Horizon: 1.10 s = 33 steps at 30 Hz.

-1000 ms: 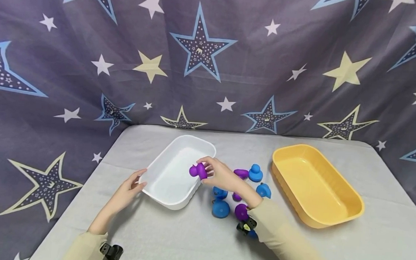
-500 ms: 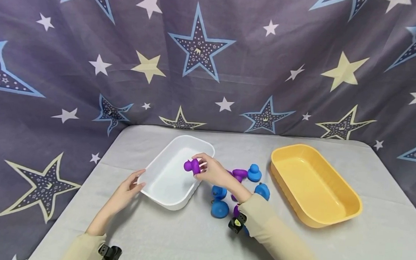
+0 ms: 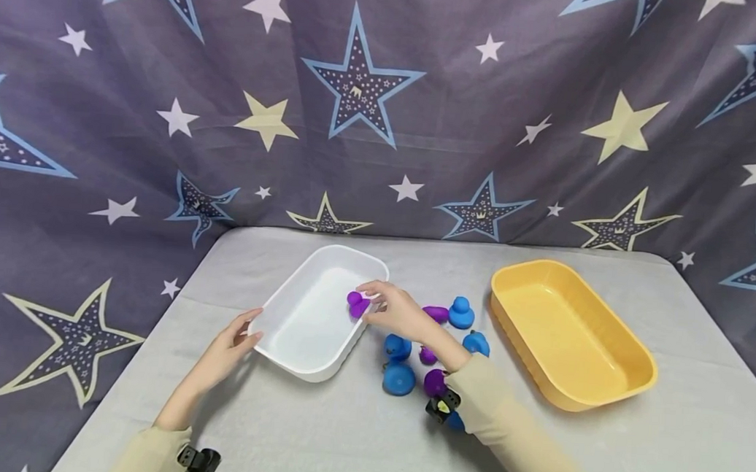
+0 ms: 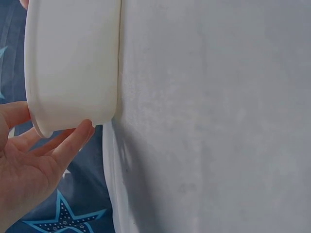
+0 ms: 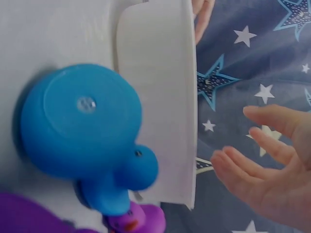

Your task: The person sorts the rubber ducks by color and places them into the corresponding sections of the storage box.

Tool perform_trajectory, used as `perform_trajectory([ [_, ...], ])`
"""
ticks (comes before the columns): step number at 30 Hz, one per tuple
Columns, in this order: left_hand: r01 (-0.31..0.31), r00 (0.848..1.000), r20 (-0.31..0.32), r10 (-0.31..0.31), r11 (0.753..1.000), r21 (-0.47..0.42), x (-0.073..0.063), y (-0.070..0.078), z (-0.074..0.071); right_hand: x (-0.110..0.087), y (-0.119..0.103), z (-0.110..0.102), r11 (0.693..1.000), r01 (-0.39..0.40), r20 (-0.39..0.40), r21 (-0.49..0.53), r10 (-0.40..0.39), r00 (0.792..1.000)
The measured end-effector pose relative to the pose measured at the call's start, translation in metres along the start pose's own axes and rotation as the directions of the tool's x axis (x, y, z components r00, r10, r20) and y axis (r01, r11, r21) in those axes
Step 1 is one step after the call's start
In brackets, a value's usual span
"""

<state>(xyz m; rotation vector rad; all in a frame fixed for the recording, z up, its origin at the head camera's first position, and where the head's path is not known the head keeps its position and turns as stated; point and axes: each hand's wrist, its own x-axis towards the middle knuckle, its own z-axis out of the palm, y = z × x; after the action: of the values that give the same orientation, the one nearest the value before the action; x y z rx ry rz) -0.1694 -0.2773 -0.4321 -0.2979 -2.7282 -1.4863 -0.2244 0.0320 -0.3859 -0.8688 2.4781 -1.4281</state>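
A purple rubber duck [image 3: 357, 305] is over the inside of the white tub [image 3: 311, 371], near its right wall. My right hand [image 3: 400, 315] is just right of this duck, above the tub's rim; in the right wrist view the right hand [image 5: 272, 167] has its fingers spread with nothing between them. At the tub's near left corner, my left hand [image 3: 228, 346] grips the rim. The left wrist view shows the left hand [image 4: 41, 162] with thumb and fingers around that corner of the tub [image 4: 73, 68].
Several blue ducks [image 3: 399, 378] and purple ducks [image 3: 435, 383] lie between the tubs, partly under my right forearm. A blue duck [image 5: 80, 121] on its side looms large in the right wrist view. The yellow tub [image 3: 570, 405] stands at the right.
My right hand carried the purple duck left over the white tub, then let it go and drew back slightly right. My left hand stays at the tub's corner.
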Motion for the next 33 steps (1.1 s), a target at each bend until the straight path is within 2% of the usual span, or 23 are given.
perform_trajectory([
  [7,0.004,1.000,-0.005,-0.004,1.000,-0.002,0.000,0.000,0.000,-0.020,-0.002,-0.020,0.999,0.016,0.070,-0.040,-0.013,0.997],
  [13,0.021,1.000,-0.010,-0.021,1.000,-0.005,0.000,0.001,0.002,-0.039,-0.002,-0.035,0.990,0.010,0.060,-0.144,-0.001,0.998],
  [17,0.022,1.000,-0.011,-0.022,1.000,-0.009,-0.001,0.002,0.002,-0.049,-0.001,-0.043,0.987,0.021,0.055,-0.159,-0.013,0.998],
  [21,0.017,1.000,-0.014,-0.017,1.000,-0.009,-0.001,0.002,0.002,-0.058,-0.001,-0.046,0.989,0.002,0.060,-0.147,0.007,0.998],
  [28,0.007,1.000,-0.024,-0.008,1.000,-0.011,0.000,0.001,0.003,-0.074,0.001,-0.049,0.976,0.028,0.074,-0.214,-0.013,0.997],
  [33,0.001,1.000,-0.029,-0.002,1.000,-0.010,-0.001,0.001,0.003,-0.084,0.004,-0.050,0.978,0.019,0.105,-0.207,0.003,0.994],
])
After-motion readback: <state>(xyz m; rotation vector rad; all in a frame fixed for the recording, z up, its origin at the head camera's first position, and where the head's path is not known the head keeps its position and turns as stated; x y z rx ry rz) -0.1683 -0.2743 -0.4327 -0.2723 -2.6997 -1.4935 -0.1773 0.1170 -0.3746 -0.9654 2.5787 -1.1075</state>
